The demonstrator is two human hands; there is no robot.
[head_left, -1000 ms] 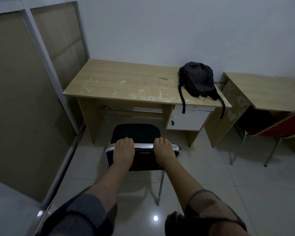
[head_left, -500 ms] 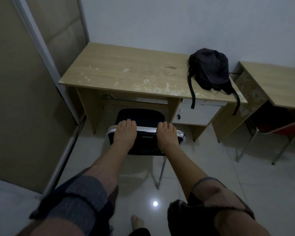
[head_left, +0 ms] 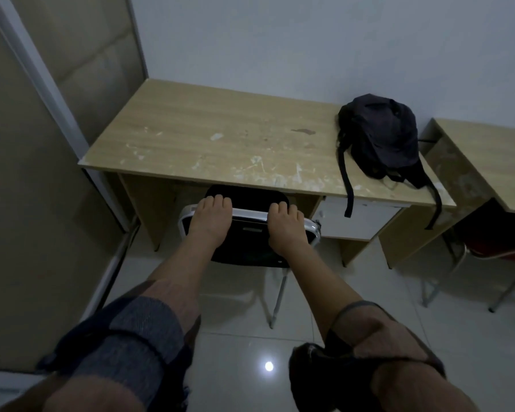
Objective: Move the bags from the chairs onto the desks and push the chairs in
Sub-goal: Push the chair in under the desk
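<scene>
A black chair (head_left: 250, 245) with a chrome frame stands at the wooden desk (head_left: 208, 144), its seat mostly hidden under the desktop. My left hand (head_left: 210, 223) grips the left part of the chair's backrest top. My right hand (head_left: 286, 228) grips the right part. A black backpack (head_left: 378, 135) lies on the right end of the desk, its straps hanging over the front edge.
A second wooden desk (head_left: 494, 156) stands to the right, with a red chair (head_left: 500, 248) partly under it. A partition wall with a metal frame (head_left: 51, 93) closes off the left side. The floor (head_left: 354, 298) is glossy white tile.
Both hands have pushed the black chair forward; its seat has slid under the desk. I have come closer to the desk.
</scene>
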